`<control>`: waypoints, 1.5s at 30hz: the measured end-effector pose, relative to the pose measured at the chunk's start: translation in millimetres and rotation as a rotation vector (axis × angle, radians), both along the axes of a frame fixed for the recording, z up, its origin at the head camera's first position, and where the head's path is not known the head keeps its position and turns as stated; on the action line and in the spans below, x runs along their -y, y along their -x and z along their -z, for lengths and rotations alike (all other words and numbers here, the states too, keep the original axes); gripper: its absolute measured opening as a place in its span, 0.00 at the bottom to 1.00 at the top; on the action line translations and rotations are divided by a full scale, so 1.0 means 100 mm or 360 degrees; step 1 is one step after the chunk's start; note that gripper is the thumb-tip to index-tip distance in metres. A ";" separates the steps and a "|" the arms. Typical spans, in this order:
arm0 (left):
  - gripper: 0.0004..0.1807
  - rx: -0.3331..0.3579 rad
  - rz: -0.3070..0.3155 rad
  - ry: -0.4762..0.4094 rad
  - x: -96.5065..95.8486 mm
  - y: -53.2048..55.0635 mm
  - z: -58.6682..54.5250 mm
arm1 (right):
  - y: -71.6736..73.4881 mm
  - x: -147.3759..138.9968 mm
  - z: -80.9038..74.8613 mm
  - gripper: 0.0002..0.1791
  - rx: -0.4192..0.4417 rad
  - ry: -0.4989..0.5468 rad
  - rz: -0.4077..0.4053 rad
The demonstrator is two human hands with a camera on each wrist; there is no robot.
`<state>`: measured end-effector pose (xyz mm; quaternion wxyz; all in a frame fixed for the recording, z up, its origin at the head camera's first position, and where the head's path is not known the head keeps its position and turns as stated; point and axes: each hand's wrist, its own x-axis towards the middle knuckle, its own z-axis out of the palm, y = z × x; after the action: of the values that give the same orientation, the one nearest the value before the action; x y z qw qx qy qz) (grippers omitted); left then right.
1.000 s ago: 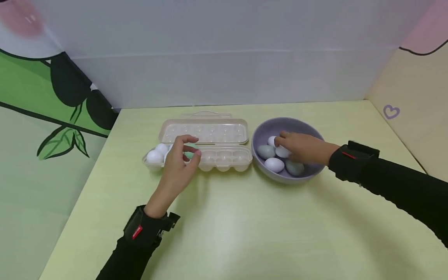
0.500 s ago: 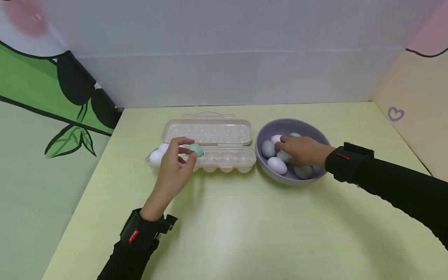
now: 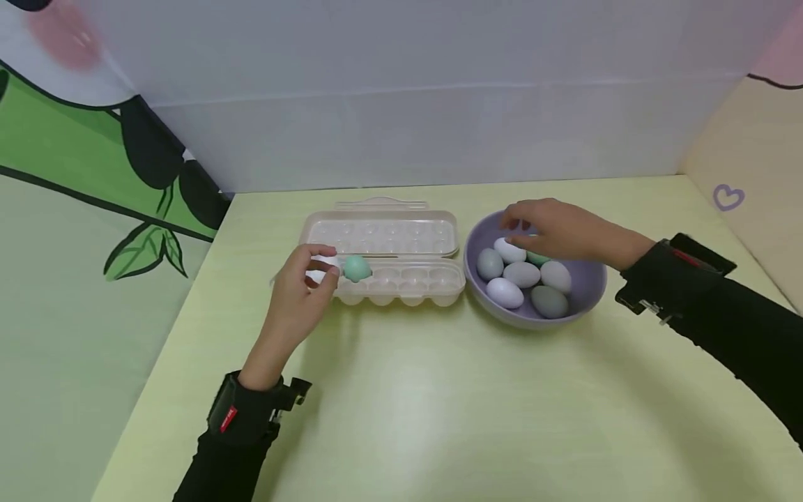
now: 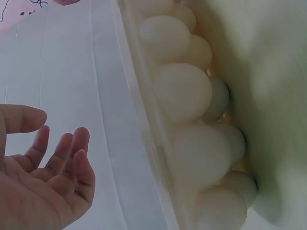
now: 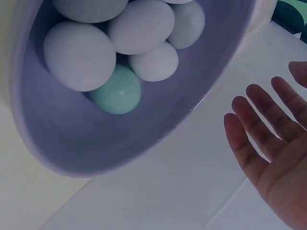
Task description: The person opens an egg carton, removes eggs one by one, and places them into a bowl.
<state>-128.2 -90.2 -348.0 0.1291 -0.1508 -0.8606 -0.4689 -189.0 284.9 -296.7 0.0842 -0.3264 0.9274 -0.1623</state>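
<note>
**Both hands unladen, at carton and bowl**

Above the tabletop [image 3: 401, 404], the left hand [image 3: 290, 298] has shifted slightly leftward from the mint egg [image 3: 357, 268], which now shows clear of the fingers in the carton [image 3: 410, 279]; the fingers curve loosely, thumb apart, around nothing. The right hand [image 3: 555, 226] has risen from among the eggs to the far side of the purple bowl [image 3: 588, 293], also grasping nothing (the right wrist view shows its fingers spread). The change suggests that the mint egg is placed and the next is not yet picked.

Counts run near to far. The carton holds one mint egg and at least one white egg [image 3: 331, 261]; its full number is hidden by the left hand, and the pale bulges in the left wrist view could be eggs or cups. The bowl shows seven: one dark grey egg [image 3: 549, 302] and one white in front, three paler grey eggs [image 3: 522, 274] behind, then one green egg [image 5: 116, 91] and a second white. Beyond the carton's cups lies one lid [image 3: 379, 233], folded back.
</note>
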 end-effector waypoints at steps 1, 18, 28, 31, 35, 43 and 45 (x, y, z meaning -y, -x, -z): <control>0.11 -0.0004 -0.0011 0.0018 0.03 0.02 0.00 | 0.00 0.02 -0.01 0.13 0.0010 0.0043 -0.0003; 0.20 0.0590 0.0093 0.1156 0.10 0.90 -0.64 | -0.13 0.13 0.05 0.10 -0.0072 0.0089 -0.0034; 0.20 0.0803 0.0329 0.1786 -0.19 1.21 -0.21 | -0.16 0.15 0.12 0.10 0.0001 0.0101 -0.0012; 0.16 0.0894 0.0397 0.1912 -0.23 1.24 -0.15 | -0.18 0.14 0.12 0.10 0.0004 0.0081 -0.0004; 0.11 0.0932 0.0442 0.2011 -0.27 1.26 -0.13 | -0.21 0.12 0.09 0.11 0.0001 0.0064 0.0011; 0.16 0.0846 0.0460 0.2032 -0.29 1.28 -0.04 | -0.22 0.10 0.11 0.11 0.0004 0.0077 0.0008; 0.17 0.0785 0.0454 0.2004 -0.28 1.26 -0.02 | -0.22 0.10 0.13 0.10 0.0005 0.0085 0.0002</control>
<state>-254.5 -62.6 -345.8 -0.2456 -0.1977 -0.9450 0.0871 -166.7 275.1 -310.1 0.0770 -0.3275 0.9228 -0.1875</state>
